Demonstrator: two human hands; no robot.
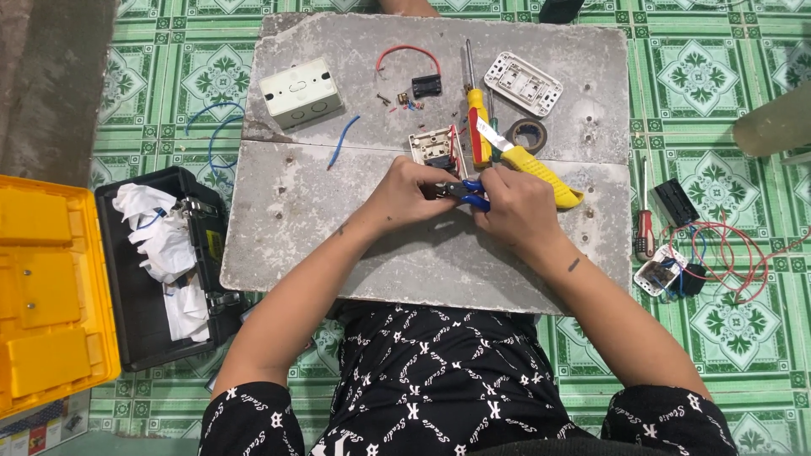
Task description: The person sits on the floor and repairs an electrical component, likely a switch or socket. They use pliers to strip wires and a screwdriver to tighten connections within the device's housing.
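Working small blue-handled pliers [467,192] at the middle of the grey slab surface [296,228]: the right hand [522,203] is closed around the handles, and the left hand [411,190] pinches something tiny right at the tip, too small to tell what, probably a wire end. The white switch module [435,146] sits just beyond the knuckles at 12 o'clock, touching or nearly so. A yellow screwdriver [476,110] and yellow utility knife [541,169] lie at about 1 o'clock, with a tape roll [528,133] beside them. The white junction box [300,93] is off at 10 o'clock. Looks like a wire-prep step to me; next bit calls for a steady squeeze and keeping that piece from slipping.
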